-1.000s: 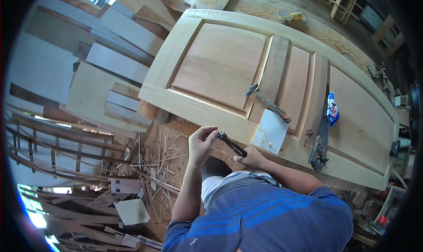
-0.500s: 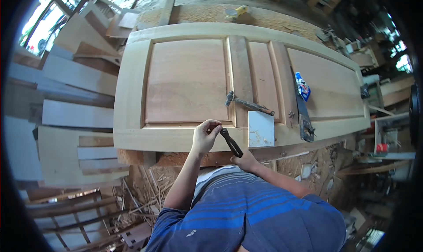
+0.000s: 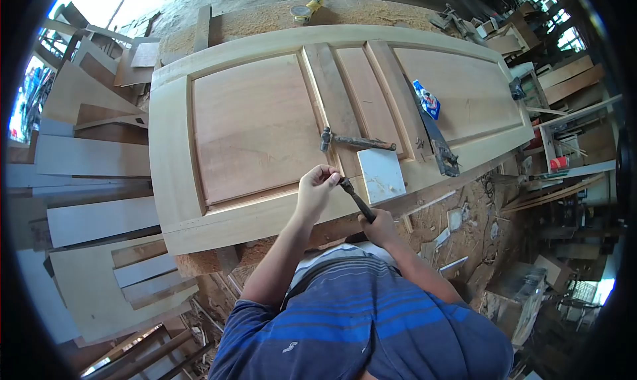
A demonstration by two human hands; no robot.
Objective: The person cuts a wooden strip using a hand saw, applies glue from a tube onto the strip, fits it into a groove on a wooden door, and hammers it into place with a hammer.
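Observation:
My right hand (image 3: 379,227) is closed round the handle of a dark metal tool (image 3: 358,201), which looks like pliers or pincers. Its head points up and left, to the fingertips of my left hand (image 3: 317,186). Those fingers are pinched together at the tool's jaws; whatever they hold is too small to make out. Both hands are over the near edge of a wooden panelled door (image 3: 259,121). A hammer (image 3: 361,142) lies on the door just beyond, beside a white square board (image 3: 381,175) with shavings on it.
A handsaw (image 3: 439,148) and a blue packet (image 3: 426,100) lie on the door's right half, with small dark pieces nearby. Behind the door, a yellow power tool (image 3: 306,11) sits among sawdust. Boards (image 3: 99,221) lean at the left; scraps litter the floor (image 3: 464,247).
The view has turned and shifted, so the door and its items appear farther left. My hands stay together at the tool, whose handles now look closer together.

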